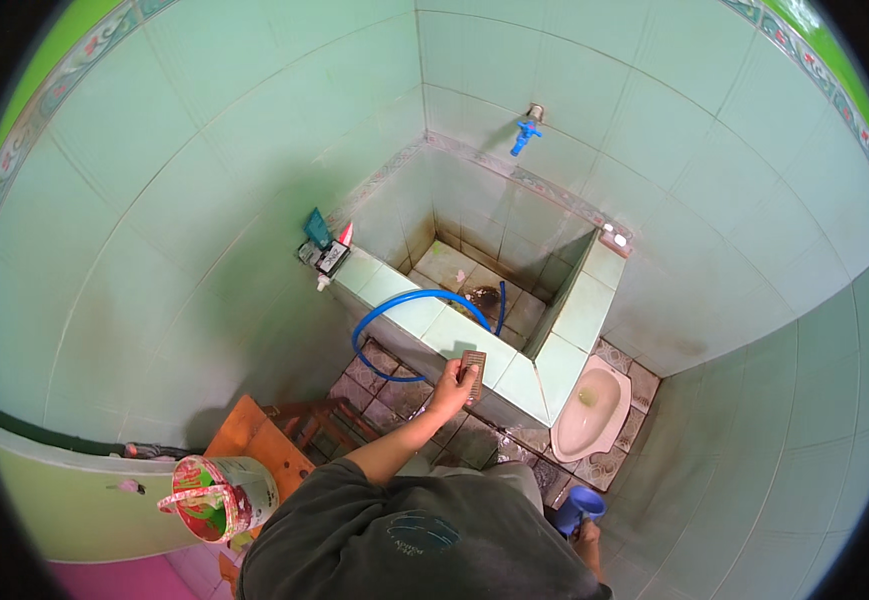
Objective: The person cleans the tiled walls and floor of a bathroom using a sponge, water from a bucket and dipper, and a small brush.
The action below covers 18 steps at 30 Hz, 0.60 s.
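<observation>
My left hand is closed around a small brown scrub brush, held over the front ledge of the tiled water basin. Low on the right, my right hand grips the handle of a blue-purple water dipper, close to my body. A blue hose loops over the front ledge, one part inside the basin and the other hanging down outside. Dark dirt marks the basin floor.
A pink squat toilet lies right of the basin. A blue tap is on the back wall. Toiletries crowd the ledge's left corner. At lower left, a paint-stained bucket stands on a wooden stool.
</observation>
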{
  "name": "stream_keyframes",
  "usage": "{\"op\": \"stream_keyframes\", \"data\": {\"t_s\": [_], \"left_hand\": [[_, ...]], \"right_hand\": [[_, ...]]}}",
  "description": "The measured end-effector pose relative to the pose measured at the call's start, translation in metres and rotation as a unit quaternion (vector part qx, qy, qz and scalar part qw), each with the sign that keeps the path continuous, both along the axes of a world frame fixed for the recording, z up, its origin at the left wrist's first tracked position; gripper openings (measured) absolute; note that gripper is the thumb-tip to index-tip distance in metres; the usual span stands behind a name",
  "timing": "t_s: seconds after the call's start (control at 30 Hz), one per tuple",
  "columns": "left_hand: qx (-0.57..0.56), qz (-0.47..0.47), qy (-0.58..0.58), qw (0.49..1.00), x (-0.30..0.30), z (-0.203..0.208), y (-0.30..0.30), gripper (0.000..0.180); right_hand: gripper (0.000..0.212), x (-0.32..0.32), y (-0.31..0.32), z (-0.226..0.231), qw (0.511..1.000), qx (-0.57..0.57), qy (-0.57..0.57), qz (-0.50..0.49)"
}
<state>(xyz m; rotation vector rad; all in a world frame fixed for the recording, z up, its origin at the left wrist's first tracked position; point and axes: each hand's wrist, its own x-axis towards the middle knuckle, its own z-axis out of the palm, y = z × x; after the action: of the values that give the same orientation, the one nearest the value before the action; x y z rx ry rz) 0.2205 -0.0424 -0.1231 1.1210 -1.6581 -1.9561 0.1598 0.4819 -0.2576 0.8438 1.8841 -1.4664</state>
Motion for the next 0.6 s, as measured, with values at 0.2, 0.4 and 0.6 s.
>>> {"op": "stream_keyframes", "data": {"t_s": [0.2, 0.4, 0.6], "left_hand": [[0.027, -0.047, 0.008, 0.999, -0.007, -0.015, -0.004, 0.027], [-0.007, -0.08, -0.022, 0.996, -0.005, -0.018, -0.016, 0.028], [-0.062, -0.109, -0.101, 0.987, 0.008, -0.025, -0.021, 0.03]], "right_hand": [[0.032, 0.085, 0.031, -0.053, 0.976, 0.14, -0.164, -0.033], [0.035, 0.158, 0.089, -0.152, 0.57, 0.267, 0.234, 0.741], [0.037, 0.179, 0.059, -0.239, 0.743, 0.295, -0.073, 0.596]]}}
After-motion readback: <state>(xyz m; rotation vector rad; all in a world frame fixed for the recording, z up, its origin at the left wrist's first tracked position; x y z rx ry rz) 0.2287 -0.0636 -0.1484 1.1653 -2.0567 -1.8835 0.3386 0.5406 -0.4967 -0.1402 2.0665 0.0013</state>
